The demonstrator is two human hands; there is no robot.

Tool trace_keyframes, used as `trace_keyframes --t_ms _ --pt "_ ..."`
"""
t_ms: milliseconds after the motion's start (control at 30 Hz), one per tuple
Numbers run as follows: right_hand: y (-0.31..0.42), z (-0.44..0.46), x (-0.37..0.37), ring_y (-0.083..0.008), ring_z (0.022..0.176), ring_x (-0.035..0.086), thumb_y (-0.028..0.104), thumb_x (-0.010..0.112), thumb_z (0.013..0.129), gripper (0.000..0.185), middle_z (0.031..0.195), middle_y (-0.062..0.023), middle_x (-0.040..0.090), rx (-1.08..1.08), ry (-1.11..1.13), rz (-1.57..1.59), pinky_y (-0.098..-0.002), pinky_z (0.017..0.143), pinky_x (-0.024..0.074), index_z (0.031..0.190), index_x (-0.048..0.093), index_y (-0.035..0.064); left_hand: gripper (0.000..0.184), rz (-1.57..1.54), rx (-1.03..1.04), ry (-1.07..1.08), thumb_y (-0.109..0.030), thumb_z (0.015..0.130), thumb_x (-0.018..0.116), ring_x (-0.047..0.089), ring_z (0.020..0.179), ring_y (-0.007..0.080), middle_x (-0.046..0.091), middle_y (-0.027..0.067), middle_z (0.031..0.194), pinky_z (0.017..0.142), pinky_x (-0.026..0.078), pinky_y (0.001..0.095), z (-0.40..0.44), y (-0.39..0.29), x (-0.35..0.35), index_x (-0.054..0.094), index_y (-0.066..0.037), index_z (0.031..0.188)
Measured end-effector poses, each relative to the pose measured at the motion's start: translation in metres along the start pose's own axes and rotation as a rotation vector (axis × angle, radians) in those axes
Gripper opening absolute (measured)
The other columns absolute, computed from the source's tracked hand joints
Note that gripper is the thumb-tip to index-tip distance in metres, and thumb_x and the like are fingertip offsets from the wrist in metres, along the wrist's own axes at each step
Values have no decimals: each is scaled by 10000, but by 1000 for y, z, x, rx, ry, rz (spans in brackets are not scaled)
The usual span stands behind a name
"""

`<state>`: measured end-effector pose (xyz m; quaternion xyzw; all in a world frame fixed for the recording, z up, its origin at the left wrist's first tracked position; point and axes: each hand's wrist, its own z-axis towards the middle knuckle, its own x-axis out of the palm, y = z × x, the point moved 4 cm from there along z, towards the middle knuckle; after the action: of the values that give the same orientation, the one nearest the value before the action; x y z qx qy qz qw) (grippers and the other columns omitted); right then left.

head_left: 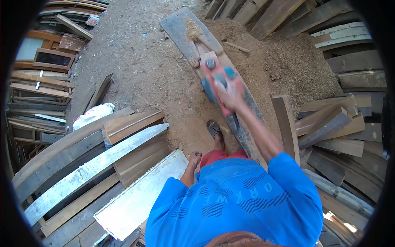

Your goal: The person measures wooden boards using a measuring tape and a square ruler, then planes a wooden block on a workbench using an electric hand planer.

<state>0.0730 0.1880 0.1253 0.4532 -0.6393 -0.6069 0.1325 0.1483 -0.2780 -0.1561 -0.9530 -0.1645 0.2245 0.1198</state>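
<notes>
My right hand [228,96] is wrapped round the handle of a red electric planer [214,76], slightly blurred. The planer rests over a piece of wood [209,55] on a long, worn plank bench [177,31] that runs from the upper middle down beside my legs. Wood shavings [192,29] lie on the bench's far end. Near my left thigh, my left hand [195,158] hangs with its fingers curled, and whether anything is inside them is hidden. It is closest to a white board [140,193] on the left.
Stacked planks [78,181] stand at the lower left, with a white bag [94,116] behind them. Framed panels [53,59] fill the far left. A heap of shavings [302,68] and leaning boards [329,123] are on the right. My sandalled foot [214,129] is beside the bench.
</notes>
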Motion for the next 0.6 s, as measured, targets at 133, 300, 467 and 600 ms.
trace_keyframes --t_ms 133,300,467,600 --pt "-27 -134 -21 -406 874 699 466 590 956 618 912 -262 687 -47 6 -38 -491 782 527 1304 537 -42 496 93 -50 15 -315 916 668 650 1191 350 691 248 1226 1018 501 403 -13 -3 -13 655 39 1264" --pt "-16 -120 -10 -420 814 694 475 598 954 528 851 -269 673 47 -6 8 -491 739 523 1104 597 -31 466 -37 29 -24 -281 942 659 661 1151 319 696 230 1213 995 511 393 -11 -60 -27 635 34 1285" --pt "21 9 8 -367 869 704 494 552 985 570 912 -263 694 16 -52 -11 -455 773 525 1228 619 -18 480 -198 116 -7 -276 963 653 662 1087 267 692 188 1193 953 517 373 -5 -114 -28 600 45 1315" --pt "70 117 12 -329 692 694 576 541 964 679 749 -240 669 -98 -88 -29 -468 664 525 1014 660 -90 483 -200 128 -59 -283 962 661 660 1061 250 696 166 1165 929 522 361 -15 -127 -28 597 41 1314"
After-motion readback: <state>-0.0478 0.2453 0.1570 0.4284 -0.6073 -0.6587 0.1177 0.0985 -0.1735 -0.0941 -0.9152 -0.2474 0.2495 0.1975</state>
